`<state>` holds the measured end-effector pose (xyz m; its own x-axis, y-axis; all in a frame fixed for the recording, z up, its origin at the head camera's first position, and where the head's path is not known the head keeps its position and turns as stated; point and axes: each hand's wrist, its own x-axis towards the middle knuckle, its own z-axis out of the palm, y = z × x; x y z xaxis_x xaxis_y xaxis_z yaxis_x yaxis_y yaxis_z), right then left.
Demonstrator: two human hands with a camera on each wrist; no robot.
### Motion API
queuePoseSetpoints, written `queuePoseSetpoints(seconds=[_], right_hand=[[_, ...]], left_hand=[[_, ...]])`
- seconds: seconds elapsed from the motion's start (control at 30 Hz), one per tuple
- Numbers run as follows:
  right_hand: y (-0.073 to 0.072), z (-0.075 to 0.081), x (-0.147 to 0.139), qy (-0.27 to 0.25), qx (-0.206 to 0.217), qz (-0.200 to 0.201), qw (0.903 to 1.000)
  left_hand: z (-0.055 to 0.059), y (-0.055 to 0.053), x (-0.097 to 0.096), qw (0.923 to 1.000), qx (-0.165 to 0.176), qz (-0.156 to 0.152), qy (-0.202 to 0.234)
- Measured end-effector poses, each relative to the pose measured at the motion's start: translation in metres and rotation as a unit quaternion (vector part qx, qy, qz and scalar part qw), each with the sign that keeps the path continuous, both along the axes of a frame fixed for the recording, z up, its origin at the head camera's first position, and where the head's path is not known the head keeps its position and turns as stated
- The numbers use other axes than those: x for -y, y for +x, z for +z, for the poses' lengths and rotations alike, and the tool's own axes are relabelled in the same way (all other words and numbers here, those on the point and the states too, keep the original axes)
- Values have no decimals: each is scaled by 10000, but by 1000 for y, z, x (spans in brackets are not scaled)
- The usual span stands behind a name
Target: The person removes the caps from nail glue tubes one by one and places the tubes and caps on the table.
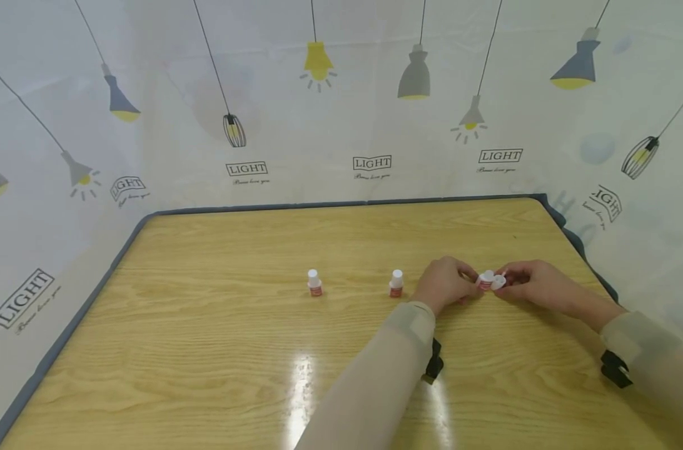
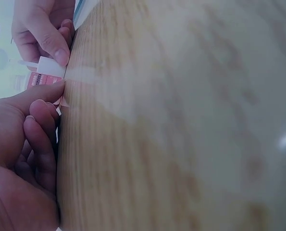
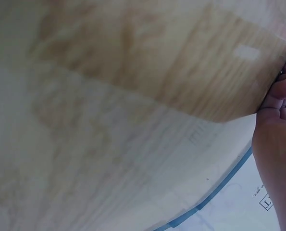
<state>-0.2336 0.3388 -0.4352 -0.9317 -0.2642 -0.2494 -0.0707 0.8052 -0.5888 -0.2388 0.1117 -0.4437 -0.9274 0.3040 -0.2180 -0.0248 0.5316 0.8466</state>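
My left hand [image 1: 444, 284] grips a small white bottle [image 1: 485, 282] with a red label, low over the wooden table. Right up against it, my right hand [image 1: 535, 286] pinches a white cap [image 1: 498, 282] between thumb and fingers. In the left wrist view the red-labelled bottle [image 2: 43, 80] lies sideways by the left thumb, and a thin white piece sticks out near the cap [image 2: 50, 67]. To the left of my hands, two more white bottles with red labels stand upright with caps on: one near [image 1: 396, 284], one farther left [image 1: 315, 284]. Only part of the right hand [image 3: 282, 94] shows in the right wrist view.
The wood-grain table [image 1: 206, 350] has a dark blue edge strip [image 1: 296, 205] along its back and sides. Behind it hangs a white wall covering [image 1: 296, 125] printed with lamps. A black device [image 1: 616, 369] is strapped under each sleeve.
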Motion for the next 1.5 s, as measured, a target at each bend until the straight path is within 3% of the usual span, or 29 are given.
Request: queuePoseSetpoints(seconds=[0.4, 1.07, 1.3, 1.4, 1.5], right_hand=[[2, 4, -1, 8, -12, 4, 10000], [2, 5, -2, 95, -70, -90, 9999], [2, 8, -5, -35, -35, 39, 10000], [-1, 18, -10, -24, 243, 413, 9988], [-5, 38, -13, 202, 493, 765, 9956]], left_hand=[[6, 3, 1, 10000, 3, 30, -71], [8, 5, 0, 9999, -112, -39, -97], [12, 4, -3, 9982, -10, -94, -585], [16, 5, -4, 9950, 49, -148, -989], [26, 12, -1, 9891, -81, -393, -1414]])
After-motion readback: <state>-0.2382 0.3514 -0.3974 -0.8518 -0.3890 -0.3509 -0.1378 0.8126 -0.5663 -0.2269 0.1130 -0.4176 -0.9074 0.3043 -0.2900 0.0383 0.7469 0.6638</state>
